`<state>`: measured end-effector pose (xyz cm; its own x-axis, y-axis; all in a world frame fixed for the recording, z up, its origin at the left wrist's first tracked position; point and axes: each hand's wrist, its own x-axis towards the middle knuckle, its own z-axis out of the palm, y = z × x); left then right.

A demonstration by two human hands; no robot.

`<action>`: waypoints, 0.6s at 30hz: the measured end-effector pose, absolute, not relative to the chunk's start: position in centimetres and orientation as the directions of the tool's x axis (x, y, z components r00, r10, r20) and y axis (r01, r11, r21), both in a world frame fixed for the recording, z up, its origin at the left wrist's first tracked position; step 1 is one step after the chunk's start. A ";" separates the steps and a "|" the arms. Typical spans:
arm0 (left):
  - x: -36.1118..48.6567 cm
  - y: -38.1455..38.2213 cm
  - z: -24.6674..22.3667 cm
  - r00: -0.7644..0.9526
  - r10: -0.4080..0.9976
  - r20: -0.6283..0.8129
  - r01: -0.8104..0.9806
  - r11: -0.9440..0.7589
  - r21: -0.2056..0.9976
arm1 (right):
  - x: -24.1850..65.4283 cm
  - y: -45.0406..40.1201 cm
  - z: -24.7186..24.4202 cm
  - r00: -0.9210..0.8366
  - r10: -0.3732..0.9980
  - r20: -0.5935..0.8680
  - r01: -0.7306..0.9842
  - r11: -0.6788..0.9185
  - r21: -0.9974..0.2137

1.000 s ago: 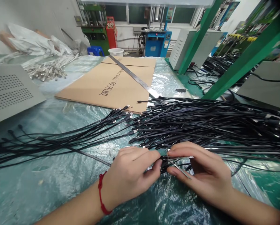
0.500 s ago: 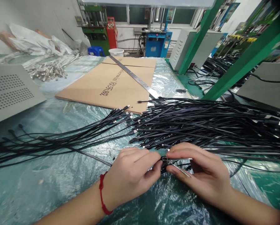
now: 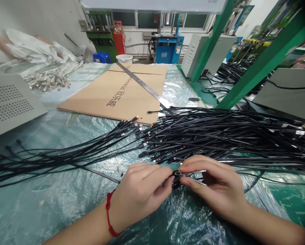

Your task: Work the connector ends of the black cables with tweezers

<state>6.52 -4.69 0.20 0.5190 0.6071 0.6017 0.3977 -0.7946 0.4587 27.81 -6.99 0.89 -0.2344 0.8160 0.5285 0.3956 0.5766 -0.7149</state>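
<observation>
My left hand (image 3: pixel 144 190), with a red cord bracelet at its wrist, pinches a small black piece, probably a cable end, between thumb and fingers. Thumb and forefinger of my right hand (image 3: pixel 213 183) press on a small metal cutting tool (image 3: pixel 193 173), whose tip meets the black piece. Just beyond both hands lies a large pile of black cables (image 3: pixel 219 132). To the left, a smaller bundle of black cables (image 3: pixel 78 153) stretches out, its metal USB plugs facing the pile. The exact spot where the tool touches is partly hidden by my fingers.
A flat cardboard sheet (image 3: pixel 132 92) bears a steel ruler (image 3: pixel 142 83). A perforated grey box (image 3: pixel 12 102) stands left, and a slanting green post (image 3: pixel 259 61) rises on the right. Clear plastic film (image 3: pixel 73 204) covers the green table. Machines stand behind.
The tool's handles, spread apart before, are now squeezed closer together by my right hand. The whole view has shifted slightly, while my left hand keeps its pinch.
</observation>
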 end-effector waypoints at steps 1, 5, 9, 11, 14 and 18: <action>6.5 -4.7 0.3 0.508 0.610 0.608 0.401 -0.792 0.460 | 27.8 -7.0 0.9 -0.222 0.821 0.527 0.388 0.570 -0.724; 6.5 -4.8 0.6 0.486 0.616 0.620 0.403 -0.787 0.467 | 27.8 -7.1 0.8 -0.211 0.815 0.539 0.352 0.578 -0.736; 6.4 -4.9 0.6 0.495 0.609 0.620 0.394 -0.793 0.464 | 27.7 -7.2 0.8 -0.237 0.797 0.555 0.333 0.603 -0.724; 6.4 -5.0 0.6 0.493 0.605 0.625 0.397 -0.796 0.457 | 27.7 -7.2 0.7 -0.242 0.796 0.555 0.328 0.606 -0.725; 6.4 -5.0 0.6 0.492 0.605 0.626 0.402 -0.796 0.453 | 27.7 -7.1 0.7 -0.242 0.796 0.555 0.323 0.605 -0.728; 6.5 -4.9 0.5 0.492 0.604 0.627 0.396 -0.797 0.457 | 27.8 -7.1 0.7 -0.247 0.799 0.549 0.317 0.601 -0.733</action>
<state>6.47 -4.94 0.51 0.4920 0.6041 0.6269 0.3959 -0.7965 0.4570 27.75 -7.11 0.67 -0.2465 0.7989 0.5486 0.3175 0.6014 -0.7331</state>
